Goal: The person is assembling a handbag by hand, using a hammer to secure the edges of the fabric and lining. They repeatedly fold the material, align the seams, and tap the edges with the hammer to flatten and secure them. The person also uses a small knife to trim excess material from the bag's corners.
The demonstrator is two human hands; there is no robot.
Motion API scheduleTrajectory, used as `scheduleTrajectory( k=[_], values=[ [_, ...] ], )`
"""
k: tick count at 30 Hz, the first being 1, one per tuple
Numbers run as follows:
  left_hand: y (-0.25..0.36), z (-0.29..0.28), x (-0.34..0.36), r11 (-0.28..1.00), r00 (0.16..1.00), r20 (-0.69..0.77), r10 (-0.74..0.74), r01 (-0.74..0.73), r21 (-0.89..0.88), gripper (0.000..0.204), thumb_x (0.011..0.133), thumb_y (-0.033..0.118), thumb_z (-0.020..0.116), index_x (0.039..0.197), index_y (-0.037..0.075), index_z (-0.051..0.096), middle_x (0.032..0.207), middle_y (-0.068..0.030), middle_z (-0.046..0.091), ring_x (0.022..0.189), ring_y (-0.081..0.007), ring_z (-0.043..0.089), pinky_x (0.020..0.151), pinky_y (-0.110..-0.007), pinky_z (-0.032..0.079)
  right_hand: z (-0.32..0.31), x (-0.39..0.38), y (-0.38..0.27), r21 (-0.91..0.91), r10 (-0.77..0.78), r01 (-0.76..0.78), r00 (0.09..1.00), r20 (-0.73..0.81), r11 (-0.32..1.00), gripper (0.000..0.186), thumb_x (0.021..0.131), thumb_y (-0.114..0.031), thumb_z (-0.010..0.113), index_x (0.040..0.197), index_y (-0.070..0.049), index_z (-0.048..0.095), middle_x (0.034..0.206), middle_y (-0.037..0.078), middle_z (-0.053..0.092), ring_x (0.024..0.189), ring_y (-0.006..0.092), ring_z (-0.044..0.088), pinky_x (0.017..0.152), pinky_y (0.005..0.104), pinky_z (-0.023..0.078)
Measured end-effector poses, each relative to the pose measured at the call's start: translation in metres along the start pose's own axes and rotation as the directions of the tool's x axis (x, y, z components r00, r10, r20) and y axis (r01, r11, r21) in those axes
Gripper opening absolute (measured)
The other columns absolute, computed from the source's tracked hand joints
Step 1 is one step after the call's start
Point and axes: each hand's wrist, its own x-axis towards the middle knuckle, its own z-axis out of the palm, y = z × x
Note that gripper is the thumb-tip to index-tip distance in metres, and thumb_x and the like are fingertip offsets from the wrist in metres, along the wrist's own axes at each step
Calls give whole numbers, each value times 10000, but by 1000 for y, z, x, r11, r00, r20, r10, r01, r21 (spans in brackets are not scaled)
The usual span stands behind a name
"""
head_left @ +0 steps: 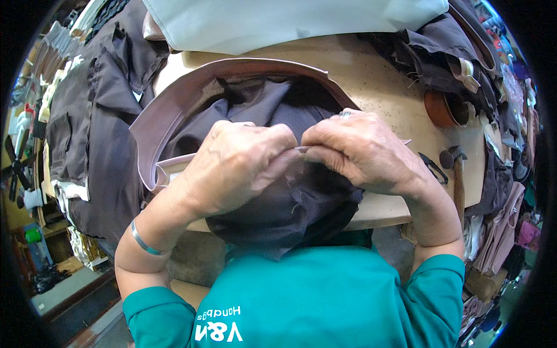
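Note:
A partly made bag lies across the near edge of the table, with a mauve leather band [152, 119] curving round its top and a dark brown cloth lining [284, 211] bunched inside and hanging over the edge. My left hand [246, 155] is closed, thumb and fingers pinching the near rim of the band. Close beside it, fingertips almost meeting, my right hand [362, 148] pinches the same rim. A thin pale strip of this edge shows between the two hands. The fingers hide most of the gripped part.
Right of my right hand, black-handled snips [434, 168] and a hammer [455, 165] lie on the wooden table [386, 81]. A brown round container [444, 110] is behind them. Dark cloth [107, 127] is heaped at left, more dark fabric [447, 43] at far right. A pale sheet [301, 23] covers the back.

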Motion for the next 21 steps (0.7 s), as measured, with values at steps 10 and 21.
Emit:
scheduleTrajectory(
  k=[10,21],
  values=[
    [15,-12,-19,998,994,105,-30,24,62,143,693,129,695,788,56,618,642,-78,596,582,-243,589,536,-338,453,-6,0,-23,-35,-34,42,978,206,998,117,746,-154,533,729,-40,510,592,136,569,577,326,577,541,419,441],
    [-84,-96,-35,906,912,-2,-410,407,116,263,675,-65,541,922,-12,615,887,-106,605,838,-195,585,796,-291,441,-23,-22,-52,-222,-303,294,953,-7,930,122,679,-145,531,679,-38,474,491,89,524,431,227,557,435,347,414]
  ],
)
